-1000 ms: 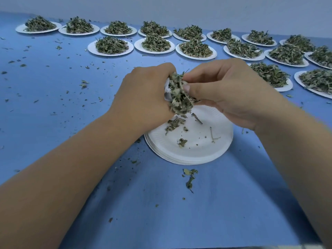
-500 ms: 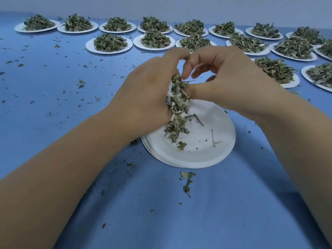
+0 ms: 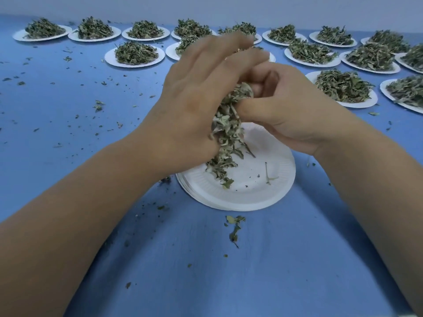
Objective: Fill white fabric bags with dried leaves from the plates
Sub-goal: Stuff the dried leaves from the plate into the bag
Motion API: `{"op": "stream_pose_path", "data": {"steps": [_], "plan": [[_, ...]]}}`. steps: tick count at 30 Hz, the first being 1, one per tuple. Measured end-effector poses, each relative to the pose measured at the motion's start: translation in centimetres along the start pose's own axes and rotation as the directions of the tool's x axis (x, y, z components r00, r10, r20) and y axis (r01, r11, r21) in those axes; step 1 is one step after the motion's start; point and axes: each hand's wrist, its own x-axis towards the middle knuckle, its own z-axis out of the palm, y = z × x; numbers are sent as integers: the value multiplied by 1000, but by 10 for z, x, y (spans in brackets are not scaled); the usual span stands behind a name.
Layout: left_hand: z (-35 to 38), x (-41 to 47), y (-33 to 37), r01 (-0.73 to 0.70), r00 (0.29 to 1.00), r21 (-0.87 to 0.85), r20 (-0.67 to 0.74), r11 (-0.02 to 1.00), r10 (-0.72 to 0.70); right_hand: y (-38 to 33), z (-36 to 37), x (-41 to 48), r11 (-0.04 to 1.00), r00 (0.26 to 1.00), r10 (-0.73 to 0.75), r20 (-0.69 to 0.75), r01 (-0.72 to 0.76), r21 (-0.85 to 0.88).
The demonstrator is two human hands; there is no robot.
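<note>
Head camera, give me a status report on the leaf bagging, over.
Left hand flat, fingers straight, against the dried leaves. Right hand pinches them over the near plate. No bag in sight. Nothing in the way.

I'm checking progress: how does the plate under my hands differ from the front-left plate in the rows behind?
The near plate is almost bare, with only scraps and a stem; the front-left plate holds a full heap. The near plate tops a stack, by its layered rim; the front-left plate looks single. Left hand and right hand work a leaf clump over the near plate only. Both are round and white.
</note>
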Motion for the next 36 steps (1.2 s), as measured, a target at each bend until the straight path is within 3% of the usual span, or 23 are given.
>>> {"op": "stream_pose_path", "data": {"steps": [3,6,8,11,15,20,28,36], "plan": [[-9,-1,0,137,985,-81,117,987,-127,1,-3,-3,1000,999,0,-51,-1,-21],[-19,5,2,353,928,-213,201,911,-312,4,-5,-4,995,994,-21,-103,10,-100],[-22,6,0,467,884,-273,159,841,-439,6,-7,-3,989,990,-32,-137,12,-145],[-26,5,4,526,837,-405,88,748,-540,5,-7,-3,990,985,-53,-161,31,-136],[-19,-5,4,488,868,-347,94,801,-488,6,-5,-5,981,977,-74,-200,35,-190],[-12,-6,3,499,851,-386,50,776,-523,6,1,-5,951,962,-105,-251,24,-308],[-9,-5,-1,536,827,-451,111,714,-552,6,8,-1,737,918,-181,-352,-110,-666],[-11,-5,2,470,867,-545,141,694,-477,3,14,-1,670,881,-234,-411,-160,-725]]}}
